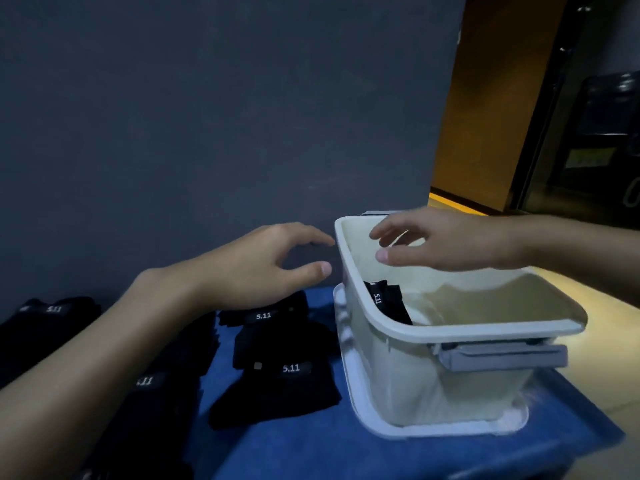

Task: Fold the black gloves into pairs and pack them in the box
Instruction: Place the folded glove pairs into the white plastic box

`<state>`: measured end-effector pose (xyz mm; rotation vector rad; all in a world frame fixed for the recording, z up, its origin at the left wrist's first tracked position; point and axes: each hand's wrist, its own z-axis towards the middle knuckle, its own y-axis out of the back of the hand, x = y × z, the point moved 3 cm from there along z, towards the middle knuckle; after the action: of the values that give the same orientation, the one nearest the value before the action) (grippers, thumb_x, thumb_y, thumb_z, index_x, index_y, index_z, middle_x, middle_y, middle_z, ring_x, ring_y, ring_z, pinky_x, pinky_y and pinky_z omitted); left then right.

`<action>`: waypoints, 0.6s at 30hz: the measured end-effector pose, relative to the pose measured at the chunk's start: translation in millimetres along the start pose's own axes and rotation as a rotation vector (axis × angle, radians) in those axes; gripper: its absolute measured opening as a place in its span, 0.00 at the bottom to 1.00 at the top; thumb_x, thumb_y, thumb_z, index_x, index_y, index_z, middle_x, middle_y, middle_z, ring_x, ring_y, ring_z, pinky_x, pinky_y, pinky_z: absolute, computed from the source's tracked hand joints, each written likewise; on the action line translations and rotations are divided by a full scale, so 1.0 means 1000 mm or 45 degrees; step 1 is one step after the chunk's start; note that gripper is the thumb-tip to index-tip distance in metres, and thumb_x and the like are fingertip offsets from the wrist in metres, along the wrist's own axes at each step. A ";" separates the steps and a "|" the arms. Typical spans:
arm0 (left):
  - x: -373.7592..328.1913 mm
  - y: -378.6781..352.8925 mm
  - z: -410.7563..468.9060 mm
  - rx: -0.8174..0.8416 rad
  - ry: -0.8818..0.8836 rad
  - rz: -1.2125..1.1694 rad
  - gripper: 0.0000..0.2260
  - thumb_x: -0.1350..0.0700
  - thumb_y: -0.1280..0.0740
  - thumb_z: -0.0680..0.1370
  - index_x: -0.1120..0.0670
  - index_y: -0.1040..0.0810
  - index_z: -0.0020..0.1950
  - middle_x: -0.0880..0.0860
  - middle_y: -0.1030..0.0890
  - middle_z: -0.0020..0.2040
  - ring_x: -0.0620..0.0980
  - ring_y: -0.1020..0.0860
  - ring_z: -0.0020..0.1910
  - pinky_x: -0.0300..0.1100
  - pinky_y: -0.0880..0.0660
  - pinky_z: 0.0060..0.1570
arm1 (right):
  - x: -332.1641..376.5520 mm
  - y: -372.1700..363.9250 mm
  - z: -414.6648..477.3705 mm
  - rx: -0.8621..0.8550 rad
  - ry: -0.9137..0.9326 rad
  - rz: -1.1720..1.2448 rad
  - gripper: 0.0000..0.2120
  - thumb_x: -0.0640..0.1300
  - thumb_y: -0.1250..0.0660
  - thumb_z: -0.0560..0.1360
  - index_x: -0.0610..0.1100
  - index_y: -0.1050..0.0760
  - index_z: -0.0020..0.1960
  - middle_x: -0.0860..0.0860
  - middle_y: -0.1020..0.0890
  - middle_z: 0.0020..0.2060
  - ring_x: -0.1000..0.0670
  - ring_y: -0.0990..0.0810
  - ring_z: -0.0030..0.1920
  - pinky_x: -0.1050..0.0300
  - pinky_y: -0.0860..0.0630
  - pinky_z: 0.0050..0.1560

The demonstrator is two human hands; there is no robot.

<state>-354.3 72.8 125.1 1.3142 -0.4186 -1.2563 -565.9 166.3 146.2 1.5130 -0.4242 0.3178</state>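
Black fabric gloves with white 5.11 labels (277, 386) are lying in loose heaps across the lower left of the frame, on a blue cloth table cover (311, 448). I am watching the left hand (263, 265) hovering above them at centre, fingers and thumb spread wide, gripping nothing. Right of it, the white translucent plastic box (450, 329) is sitting on the cloth, one folded black glove bundle (389, 303) leaning against its left inner wall. The right hand (450, 240) is hanging over the box's far rim, fingers loosely parted, holding nothing.

Box (450, 327) smooth glossy plastic; gloves (277, 386) matt cloth; tablecloth (311, 452) matt blue fabric
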 end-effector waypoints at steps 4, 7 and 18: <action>0.006 0.008 -0.037 -0.097 0.040 -0.006 0.15 0.45 0.35 0.79 0.43 0.23 0.65 0.37 0.21 0.59 0.30 0.27 0.61 0.35 0.29 0.64 | 0.040 0.002 -0.030 -0.115 0.112 0.049 0.20 0.65 0.34 0.66 0.59 0.22 0.55 0.63 0.18 0.53 0.66 0.22 0.55 0.60 0.25 0.58; 0.010 0.005 -0.064 -0.123 0.072 -0.010 0.13 0.46 0.34 0.79 0.44 0.21 0.62 0.36 0.19 0.54 0.30 0.24 0.56 0.30 0.28 0.57 | 0.067 -0.007 -0.052 -0.138 0.182 0.055 0.17 0.62 0.32 0.69 0.57 0.20 0.55 0.61 0.17 0.52 0.65 0.21 0.52 0.60 0.25 0.57; 0.031 -0.032 -0.112 -0.160 0.215 0.207 0.14 0.43 0.36 0.76 0.43 0.22 0.60 0.38 0.20 0.55 0.40 0.23 0.55 0.46 0.24 0.56 | 0.107 -0.109 -0.083 -0.175 0.280 0.123 0.11 0.48 0.31 0.76 0.54 0.21 0.58 0.62 0.19 0.44 0.66 0.21 0.48 0.69 0.26 0.51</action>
<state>-265.6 107.6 51.9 1.2425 -0.3141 -1.0119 -415.4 237.8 97.7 1.3096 -0.3379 0.5156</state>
